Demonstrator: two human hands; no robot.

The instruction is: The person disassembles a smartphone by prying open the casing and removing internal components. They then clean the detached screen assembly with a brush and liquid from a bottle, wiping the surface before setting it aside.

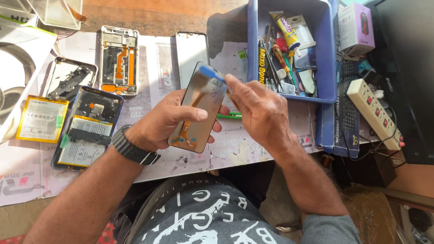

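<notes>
Above lap, head view: left hand (160, 124) cradles phone screen panel (199, 108) from behind, long axis near-to-far, tilted slightly right. Right hand (255, 110) pinches blue tab (211, 72) at panel's far end, fingers narrow. Beneath: paper-covered bench (253, 151), opened phone (88, 126) left, blue tool bin (294, 49) far right.

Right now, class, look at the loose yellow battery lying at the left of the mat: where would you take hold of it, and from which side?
Grip the yellow battery by its two long edges, coming down from above. It lies flat, label up, apart from the opened phone beside it, so both edges look free.
</notes>
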